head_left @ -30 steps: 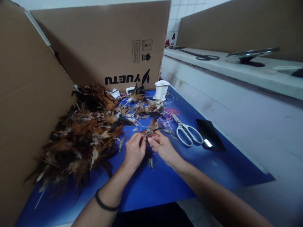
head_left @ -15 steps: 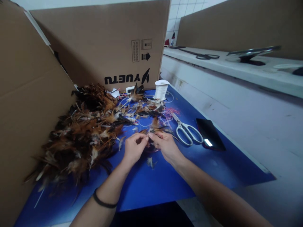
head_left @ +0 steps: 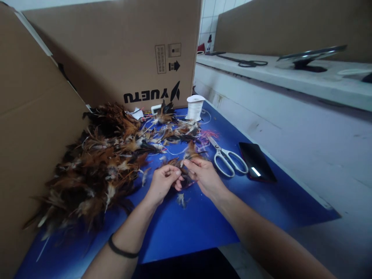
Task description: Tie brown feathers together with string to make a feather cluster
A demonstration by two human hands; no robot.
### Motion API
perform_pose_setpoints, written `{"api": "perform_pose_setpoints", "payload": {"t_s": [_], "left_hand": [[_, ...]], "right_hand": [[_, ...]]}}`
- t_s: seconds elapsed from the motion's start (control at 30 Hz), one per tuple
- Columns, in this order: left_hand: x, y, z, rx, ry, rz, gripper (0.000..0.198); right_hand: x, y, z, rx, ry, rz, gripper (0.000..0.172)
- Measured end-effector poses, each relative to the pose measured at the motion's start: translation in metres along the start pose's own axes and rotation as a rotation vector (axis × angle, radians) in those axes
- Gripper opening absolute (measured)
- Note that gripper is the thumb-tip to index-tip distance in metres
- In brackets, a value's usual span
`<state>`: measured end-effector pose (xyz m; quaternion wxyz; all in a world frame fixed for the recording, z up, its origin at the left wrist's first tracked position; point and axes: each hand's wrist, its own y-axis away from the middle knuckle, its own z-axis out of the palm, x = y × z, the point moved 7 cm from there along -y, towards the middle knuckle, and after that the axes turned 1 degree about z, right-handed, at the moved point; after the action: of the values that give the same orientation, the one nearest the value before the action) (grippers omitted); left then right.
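Observation:
Over the blue tabletop my left hand (head_left: 165, 181) has thumb and forefinger pressed together; whatever is between them is too small to make out. My right hand (head_left: 205, 176), just beside it, pinches a small bunch of brown feathers (head_left: 190, 151) whose tips point away from me. More dark feathers lie under and between both hands, partly hidden by the fingers. A loose grey tuft of down (head_left: 181, 200) rests on the table nearer to me. To the left spreads a large heap of brown and black feathers (head_left: 99, 166).
White-handled scissors (head_left: 229, 159) and a black phone (head_left: 257, 162) lie right of my hands. Behind stand a white spool (head_left: 194, 108), pink threads (head_left: 209, 134) and white cord. Cardboard walls (head_left: 110, 50) close off the left and back; a ledge (head_left: 279, 73) runs along the right.
My hands, fingertips together before, have drawn slightly apart. The left has come lower, while the right keeps its pinch on the feathers. The whole view has shifted a little.

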<state>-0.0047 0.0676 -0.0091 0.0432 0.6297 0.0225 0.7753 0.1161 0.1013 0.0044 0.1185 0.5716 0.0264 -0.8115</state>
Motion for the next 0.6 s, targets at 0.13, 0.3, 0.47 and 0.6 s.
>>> {"api": "perform_pose_setpoints", "payload": {"t_s": [0.13, 0.3, 0.47, 0.6], "left_hand": [[-0.003, 0.000, 0.004, -0.087, -0.074, -0.028, 0.029], [0.002, -0.002, -0.006, 0.028, -0.034, 0.029, 0.033], [-0.002, 0.001, 0.002, -0.050, 0.049, -0.063, 0.037], [-0.005, 0.007, 0.013, -0.137, 0.118, -0.176, 0.040]], "right_hand": [[-0.003, -0.002, -0.004, 0.007, -0.086, 0.019, 0.039], [0.002, -0.003, -0.002, -0.079, -0.140, 0.083, 0.030], [0.006, 0.002, 0.007, -0.196, -0.090, 0.114, 0.028], [0.006, 0.004, 0.009, -0.204, -0.030, 0.093, 0.032]]}}
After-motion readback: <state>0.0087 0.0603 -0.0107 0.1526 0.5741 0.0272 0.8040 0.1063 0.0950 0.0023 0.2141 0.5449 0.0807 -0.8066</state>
